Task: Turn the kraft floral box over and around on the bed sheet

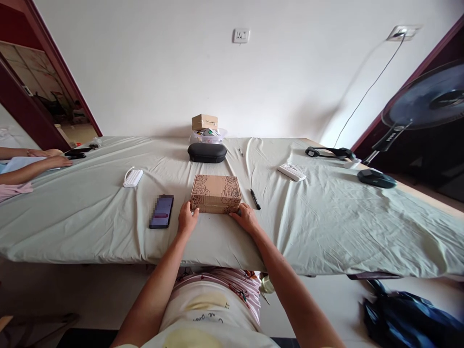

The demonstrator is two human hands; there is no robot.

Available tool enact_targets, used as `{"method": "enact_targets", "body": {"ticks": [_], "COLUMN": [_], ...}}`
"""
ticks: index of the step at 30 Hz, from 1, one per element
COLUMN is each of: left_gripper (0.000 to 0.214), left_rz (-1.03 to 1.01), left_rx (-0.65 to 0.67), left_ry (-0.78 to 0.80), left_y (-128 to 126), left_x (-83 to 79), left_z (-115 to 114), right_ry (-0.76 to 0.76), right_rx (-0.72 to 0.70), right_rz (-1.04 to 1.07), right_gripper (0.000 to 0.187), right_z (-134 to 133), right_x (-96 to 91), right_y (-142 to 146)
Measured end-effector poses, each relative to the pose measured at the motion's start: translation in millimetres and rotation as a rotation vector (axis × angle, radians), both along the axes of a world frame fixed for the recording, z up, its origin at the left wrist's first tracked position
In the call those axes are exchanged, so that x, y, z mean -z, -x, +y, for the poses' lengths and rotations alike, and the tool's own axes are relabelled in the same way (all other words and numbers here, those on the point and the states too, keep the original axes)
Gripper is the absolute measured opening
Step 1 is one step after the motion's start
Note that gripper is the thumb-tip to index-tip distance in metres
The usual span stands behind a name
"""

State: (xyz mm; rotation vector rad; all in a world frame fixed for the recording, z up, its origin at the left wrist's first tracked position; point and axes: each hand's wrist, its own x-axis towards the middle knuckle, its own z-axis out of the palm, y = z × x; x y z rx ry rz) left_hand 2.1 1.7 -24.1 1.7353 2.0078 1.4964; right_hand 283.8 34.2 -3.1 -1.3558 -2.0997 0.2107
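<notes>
A brown cardboard box (216, 187) with dark swirling line drawings lies closed on the cloth-covered table in front of me. My left hand (188, 217) grips its near left corner, the thumb on the front side. At the near right corner my right hand (246, 217) holds the box the same way. Some fingers are hidden behind the box's sides. Just right of the box lies a black pen (255, 198). To the left of my left hand is a smartphone (161, 211) with its screen lit.
Behind the box sit a black zip case (207, 152) and a plastic basket (206, 137) topped by a small carton (205, 122). White power strips lie left (133, 178) and right (292, 171). Another person's hands (50, 158) rest at the far left. A fan (427, 96) stands right.
</notes>
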Motion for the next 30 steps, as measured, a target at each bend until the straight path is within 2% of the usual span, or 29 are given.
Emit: {"method": "enact_targets", "body": {"ticks": [8, 30], "left_gripper": [0.023, 0.025], "left_rz": [-0.077, -0.139], "left_rx": [0.041, 0.04], "left_ry": [0.024, 0.035], "left_y": [-3, -5], "left_x": [-10.5, -11.7], "left_z": [-7, -6], "right_ry": [0.011, 0.017], "right_rx": [0.043, 0.023], "right_rz": [-0.023, -0.025], "right_gripper": [0.02, 0.012], "right_z": [0, -1], "right_x": [1.3, -2.4], "right_y": [-1, -2]}}
